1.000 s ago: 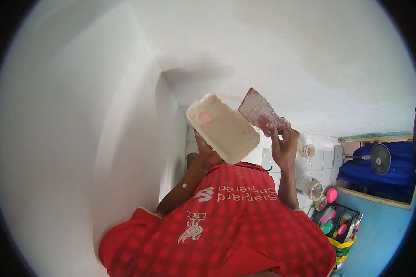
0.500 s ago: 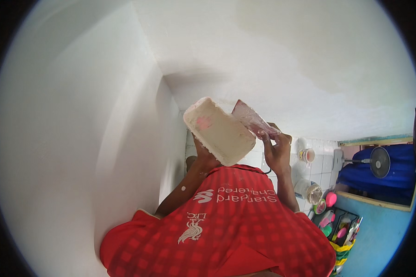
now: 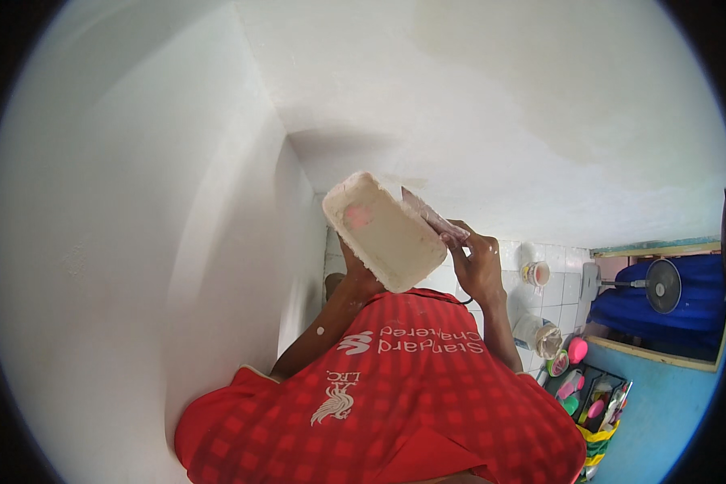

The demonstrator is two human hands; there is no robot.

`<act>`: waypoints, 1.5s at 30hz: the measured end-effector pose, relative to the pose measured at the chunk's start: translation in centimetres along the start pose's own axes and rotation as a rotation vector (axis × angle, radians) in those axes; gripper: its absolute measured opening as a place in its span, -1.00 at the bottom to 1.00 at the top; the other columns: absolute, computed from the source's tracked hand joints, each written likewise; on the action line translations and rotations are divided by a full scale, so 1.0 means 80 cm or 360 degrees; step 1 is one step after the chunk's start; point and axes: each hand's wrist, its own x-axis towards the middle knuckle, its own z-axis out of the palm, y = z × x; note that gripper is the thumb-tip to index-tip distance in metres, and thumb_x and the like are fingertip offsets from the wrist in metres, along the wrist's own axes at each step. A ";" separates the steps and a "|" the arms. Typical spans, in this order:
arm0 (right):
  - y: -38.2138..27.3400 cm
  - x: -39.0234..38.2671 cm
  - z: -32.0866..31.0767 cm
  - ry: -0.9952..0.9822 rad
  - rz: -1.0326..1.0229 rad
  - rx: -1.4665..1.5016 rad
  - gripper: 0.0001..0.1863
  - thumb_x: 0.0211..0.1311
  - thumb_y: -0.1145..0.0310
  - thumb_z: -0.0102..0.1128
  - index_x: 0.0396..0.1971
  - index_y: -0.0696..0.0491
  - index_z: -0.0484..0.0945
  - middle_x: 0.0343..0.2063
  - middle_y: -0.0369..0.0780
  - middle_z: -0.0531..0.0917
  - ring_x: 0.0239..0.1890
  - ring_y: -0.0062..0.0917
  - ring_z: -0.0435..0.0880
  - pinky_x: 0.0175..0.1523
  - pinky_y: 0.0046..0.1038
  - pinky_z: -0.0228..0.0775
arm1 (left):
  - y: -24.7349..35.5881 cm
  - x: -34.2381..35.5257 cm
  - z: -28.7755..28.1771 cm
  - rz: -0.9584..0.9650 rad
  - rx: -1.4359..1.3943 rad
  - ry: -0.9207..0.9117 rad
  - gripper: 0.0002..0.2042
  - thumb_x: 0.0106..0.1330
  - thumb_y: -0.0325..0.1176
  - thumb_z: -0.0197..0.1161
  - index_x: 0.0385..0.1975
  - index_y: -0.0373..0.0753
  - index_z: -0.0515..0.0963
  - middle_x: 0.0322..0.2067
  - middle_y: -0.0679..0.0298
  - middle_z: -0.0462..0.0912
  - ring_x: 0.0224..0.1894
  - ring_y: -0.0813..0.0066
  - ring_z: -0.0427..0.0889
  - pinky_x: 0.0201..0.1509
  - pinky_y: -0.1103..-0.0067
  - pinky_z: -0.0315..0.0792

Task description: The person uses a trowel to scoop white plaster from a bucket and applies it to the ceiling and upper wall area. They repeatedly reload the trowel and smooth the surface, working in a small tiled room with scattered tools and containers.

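Note:
My left hand [image 3: 352,262] holds up a shallow, off-white rectangular tray [image 3: 391,242] from below, its fingers hidden behind it. Pale putty-like paste coats the tray's inside, with a pinkish patch toward its far left end. In my right hand [image 3: 481,266], a flat scraper [image 3: 431,214] smeared with the same pale paste is gripped between thumb and fingers. Its blade is turned nearly edge-on and lies along the tray's right rim. White specks dot my right hand and left forearm.
Pale walls meet in a corner [image 3: 286,133] ahead and to the left; the facing wall has a darker patch [image 3: 557,121]. On the tiled floor at right stand a small tub [image 3: 536,273] and a larger container [image 3: 538,335]. A fan [image 3: 663,285] and a rack of household items [image 3: 597,395] are farther right.
The scraper has shifted left and tilted from showing its broad face to nearly edge-on against the tray's rim. My right hand moved slightly left with it; the tray hardly moved.

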 end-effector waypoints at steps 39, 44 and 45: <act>0.048 -0.006 0.011 0.0069 0.0023 0.0038 -0.67 0.39 0.46 0.16 0.11 0.01 0.63 -0.07 -0.06 0.74 -0.06 -0.19 0.76 0.01 -0.32 0.58 | -0.003 0.004 -0.012 -0.0133 -0.0069 0.0045 -0.35 0.47 0.30 -0.17 0.34 -0.05 0.30 0.23 0.24 0.50 0.21 0.21 0.54 0.22 0.17 0.51; 0.026 0.000 -0.004 0.0113 0.0058 0.0182 -0.68 0.41 0.40 0.18 0.11 -0.02 0.64 -0.09 -0.09 0.75 -0.08 -0.24 0.77 -0.02 -0.36 0.58 | -0.002 0.006 -0.015 -0.0132 -0.0081 0.0040 -0.35 0.48 0.30 -0.17 0.34 -0.04 0.30 0.22 0.24 0.50 0.21 0.22 0.54 0.22 0.17 0.51; 0.016 0.003 -0.004 0.0052 0.0143 0.0201 -0.69 0.41 0.39 0.17 0.11 -0.02 0.64 -0.09 -0.09 0.75 -0.12 -0.23 0.78 -0.03 -0.36 0.58 | -0.003 0.006 -0.016 -0.0136 -0.0083 0.0040 -0.36 0.48 0.30 -0.17 0.34 -0.04 0.30 0.22 0.24 0.50 0.21 0.22 0.54 0.22 0.17 0.51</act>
